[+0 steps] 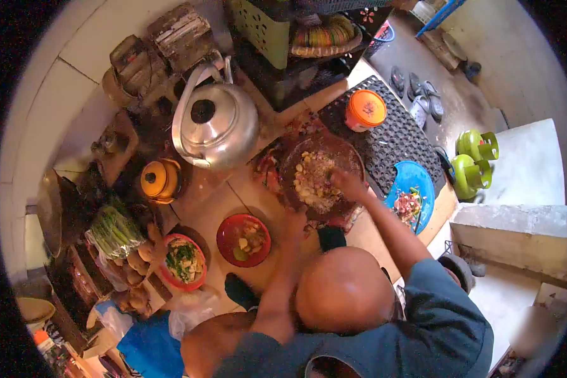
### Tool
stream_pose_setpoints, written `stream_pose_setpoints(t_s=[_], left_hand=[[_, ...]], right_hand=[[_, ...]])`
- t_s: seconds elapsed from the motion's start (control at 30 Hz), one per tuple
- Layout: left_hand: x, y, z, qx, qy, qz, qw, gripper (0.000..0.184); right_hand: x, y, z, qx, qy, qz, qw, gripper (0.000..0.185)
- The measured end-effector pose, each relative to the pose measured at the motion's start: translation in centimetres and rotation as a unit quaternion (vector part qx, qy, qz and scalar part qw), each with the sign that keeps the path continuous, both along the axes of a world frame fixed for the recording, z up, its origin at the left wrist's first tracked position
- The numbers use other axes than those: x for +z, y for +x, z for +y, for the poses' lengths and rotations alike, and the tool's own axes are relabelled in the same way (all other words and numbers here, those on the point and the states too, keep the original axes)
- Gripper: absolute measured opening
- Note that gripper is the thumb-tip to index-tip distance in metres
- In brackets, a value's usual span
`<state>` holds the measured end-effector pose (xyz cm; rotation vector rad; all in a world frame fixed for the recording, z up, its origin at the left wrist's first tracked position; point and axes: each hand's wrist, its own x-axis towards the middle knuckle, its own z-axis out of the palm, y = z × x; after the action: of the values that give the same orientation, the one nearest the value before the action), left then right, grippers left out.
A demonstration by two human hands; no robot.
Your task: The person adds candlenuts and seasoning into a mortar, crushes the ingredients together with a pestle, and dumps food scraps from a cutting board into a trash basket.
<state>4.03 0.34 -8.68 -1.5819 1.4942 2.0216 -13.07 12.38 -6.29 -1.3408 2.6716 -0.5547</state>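
Note:
A wide brown bowl (354, 154), perhaps a stone mortar, stands on a patterned cloth in front of me. It holds a pale, coarse mix of chopped pieces (314, 179). My right hand (346, 184) is inside its right part, fingers curled down; what they grip is hidden. My left hand (294, 222) is smeared at the bowl's near left rim, its fingers unclear. Left of that hand is a red bowl (222, 244) with chopped bits and a green piece. Farther left, another red bowl (201, 279) holds green leaves and pale slices.
A silver kettle (223, 123) and an orange lidded pot (159, 181) stand at the left, with bagged green vegetables (114, 232). On the right are a black mat (384, 148), an orange tub (366, 110), a blue plate (427, 189) with chopped food and green gas cylinders (471, 175).

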Motion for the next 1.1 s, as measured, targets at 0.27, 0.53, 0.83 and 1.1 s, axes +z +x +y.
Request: stream_pose_setpoints(t_s=[0.27,0.53,0.83,1.1], left_hand=[[-4.2,-0.4,0.2,-0.030,0.052,-0.026,0.998,0.073],[-5.4,-1.1,-0.6,0.004,0.016,0.030,0.999,0.069],[-11.7,-0.1,1.6,0.025,0.017,0.078,0.997,0.065],[-3.0,-0.5,0.3,0.021,0.019,0.027,0.999,0.061]], right_hand=[[-3.6,-4.0,-3.0,0.005,0.079,-0.201,0.976,0.059],[-1.1,-4.8,-4.0,-0.048,0.197,-0.284,0.937,0.054],[1.7,3.7,-3.4,-0.066,0.185,-0.139,0.971,0.052],[-4.2,-6.6,-0.2,0.041,0.073,-0.021,0.996,0.049]])
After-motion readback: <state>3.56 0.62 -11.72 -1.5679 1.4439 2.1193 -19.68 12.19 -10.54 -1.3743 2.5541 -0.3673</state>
